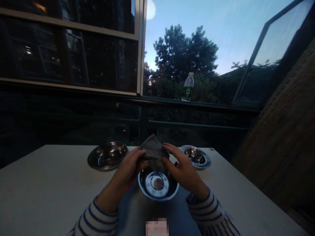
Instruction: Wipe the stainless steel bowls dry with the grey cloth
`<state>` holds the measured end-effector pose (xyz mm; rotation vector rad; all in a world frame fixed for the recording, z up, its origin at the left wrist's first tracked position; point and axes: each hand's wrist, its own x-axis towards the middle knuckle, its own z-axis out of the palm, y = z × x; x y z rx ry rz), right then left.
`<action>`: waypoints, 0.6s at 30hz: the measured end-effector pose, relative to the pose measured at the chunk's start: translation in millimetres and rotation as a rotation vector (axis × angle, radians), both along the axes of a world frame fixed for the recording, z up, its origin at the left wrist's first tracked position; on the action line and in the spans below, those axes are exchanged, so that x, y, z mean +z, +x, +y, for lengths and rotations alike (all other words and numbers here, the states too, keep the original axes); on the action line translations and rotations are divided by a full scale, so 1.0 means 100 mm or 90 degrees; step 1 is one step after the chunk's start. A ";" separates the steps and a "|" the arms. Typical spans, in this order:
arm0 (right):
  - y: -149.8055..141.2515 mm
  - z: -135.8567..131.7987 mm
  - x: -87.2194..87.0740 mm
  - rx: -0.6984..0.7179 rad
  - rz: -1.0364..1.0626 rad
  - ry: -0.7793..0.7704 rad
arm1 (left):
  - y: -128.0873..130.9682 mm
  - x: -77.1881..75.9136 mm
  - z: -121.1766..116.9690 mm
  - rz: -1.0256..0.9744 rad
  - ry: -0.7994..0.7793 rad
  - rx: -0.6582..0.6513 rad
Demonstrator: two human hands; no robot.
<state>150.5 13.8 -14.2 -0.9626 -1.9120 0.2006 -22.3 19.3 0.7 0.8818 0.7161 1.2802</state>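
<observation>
A grey patterned cloth (153, 147) is held up between my two hands, one corner pointing upward. My left hand (130, 166) grips its left side with thumb and fingers. On the other side my right hand (180, 168) holds the cloth's right edge between thumb and fingers. Just below the cloth sits a shiny metal bowl (158, 185) with a round coloured sticker on its bottom. The cloth and my fingers hide the bowl's far rim, and I cannot tell whether the cloth touches it.
On the white table (61, 183), a wide metal basin (107, 156) stands left and a smaller metal bowl (196, 156) stands right, near the far edge. A plastic bottle (188, 88) with a green label is on the window ledge. A curtain (278, 137) hangs at the right.
</observation>
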 end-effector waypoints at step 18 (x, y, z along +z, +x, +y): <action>0.07 0.00 0.09 0.006 0.041 -0.124 | 0.07 -0.02 -0.03 0.160 0.048 -0.006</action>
